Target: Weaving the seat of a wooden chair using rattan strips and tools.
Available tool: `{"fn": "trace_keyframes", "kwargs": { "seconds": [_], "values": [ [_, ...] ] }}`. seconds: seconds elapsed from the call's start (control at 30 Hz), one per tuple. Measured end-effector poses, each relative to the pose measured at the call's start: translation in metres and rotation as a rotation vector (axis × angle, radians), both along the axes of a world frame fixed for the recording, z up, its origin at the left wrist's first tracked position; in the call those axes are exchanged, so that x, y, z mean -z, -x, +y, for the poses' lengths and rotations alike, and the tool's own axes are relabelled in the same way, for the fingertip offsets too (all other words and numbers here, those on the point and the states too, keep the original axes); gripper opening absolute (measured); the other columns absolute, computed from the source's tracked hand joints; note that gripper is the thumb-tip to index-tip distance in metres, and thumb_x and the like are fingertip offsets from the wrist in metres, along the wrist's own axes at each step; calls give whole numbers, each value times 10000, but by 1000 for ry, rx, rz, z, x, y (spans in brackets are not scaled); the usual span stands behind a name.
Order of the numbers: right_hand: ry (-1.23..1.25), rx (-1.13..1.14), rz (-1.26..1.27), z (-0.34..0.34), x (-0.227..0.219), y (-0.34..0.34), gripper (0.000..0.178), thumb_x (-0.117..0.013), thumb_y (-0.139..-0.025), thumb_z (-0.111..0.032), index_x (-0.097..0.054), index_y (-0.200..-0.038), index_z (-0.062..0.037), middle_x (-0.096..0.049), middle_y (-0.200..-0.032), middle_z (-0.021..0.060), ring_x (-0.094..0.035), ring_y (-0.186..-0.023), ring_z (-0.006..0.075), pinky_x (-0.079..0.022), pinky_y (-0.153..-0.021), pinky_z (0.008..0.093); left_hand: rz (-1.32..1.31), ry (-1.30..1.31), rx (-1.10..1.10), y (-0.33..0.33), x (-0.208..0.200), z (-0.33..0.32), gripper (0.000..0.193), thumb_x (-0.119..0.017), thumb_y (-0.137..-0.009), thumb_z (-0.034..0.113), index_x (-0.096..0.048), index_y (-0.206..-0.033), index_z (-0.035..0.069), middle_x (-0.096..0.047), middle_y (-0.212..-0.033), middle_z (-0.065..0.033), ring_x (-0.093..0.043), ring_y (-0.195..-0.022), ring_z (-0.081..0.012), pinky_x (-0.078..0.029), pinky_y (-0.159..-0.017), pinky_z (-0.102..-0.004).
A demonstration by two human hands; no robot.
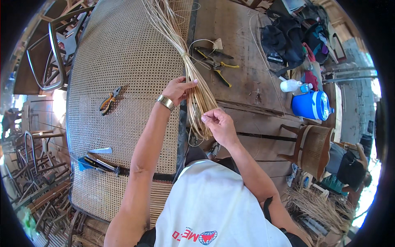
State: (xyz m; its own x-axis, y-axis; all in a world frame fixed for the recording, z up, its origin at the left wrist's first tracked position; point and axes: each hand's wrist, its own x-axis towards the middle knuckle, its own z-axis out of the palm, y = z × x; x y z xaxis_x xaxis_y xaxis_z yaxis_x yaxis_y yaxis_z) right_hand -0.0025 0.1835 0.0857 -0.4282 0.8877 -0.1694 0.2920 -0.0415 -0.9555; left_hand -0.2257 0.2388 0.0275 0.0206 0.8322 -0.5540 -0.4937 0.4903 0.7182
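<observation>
A long bundle of pale cane strands (193, 68) runs from the far edge down toward me, tied partway along and looped at its near end. My left hand (179, 90) is closed round the bundle, its thumb lying across the strands. At the looped end, my right hand (219, 125) has its fingers pinched together on the cane; how many strands it grips I cannot make out. Beneath and to the left spreads a woven cane panel (123, 61) in a dark frame. Orange-handled pliers (109, 101) lie on it.
Several hand tools (98, 164) rest at the panel's near left. Yellow-and-black snips (220, 65) lie on the wooden table (242, 37). To the right are a blue jug (306, 106), a white bottle (290, 85), dark bags (284, 39), a chair (313, 142) and another person (352, 168).
</observation>
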Motion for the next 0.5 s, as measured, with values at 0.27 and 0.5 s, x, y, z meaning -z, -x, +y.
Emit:
{"fn": "trace_keyframes", "kwargs": {
  "seconds": [0.27,0.5],
  "values": [
    [-482,25,-112,8,-36,5,63,-617,-901,-58,-612,-896,4,-594,-772,91,-589,-680,233,-484,-665,310,-119,89,-211,-9,10,31,470,-764,-783,497,-618,-910,69,-662,-784,-51,-645,-645,-168,-548,-596,-323],
    [-309,-38,-37,-14,-77,21,25,-534,-948,-21,-528,-954,2,-615,-774,110,-625,-711,214,-495,-664,324,71,-30,-142,-9,13,68,362,-704,-831,435,-633,-855,80,-663,-771,-66,-658,-685,-207,-552,-667,-350]
  ]
}}
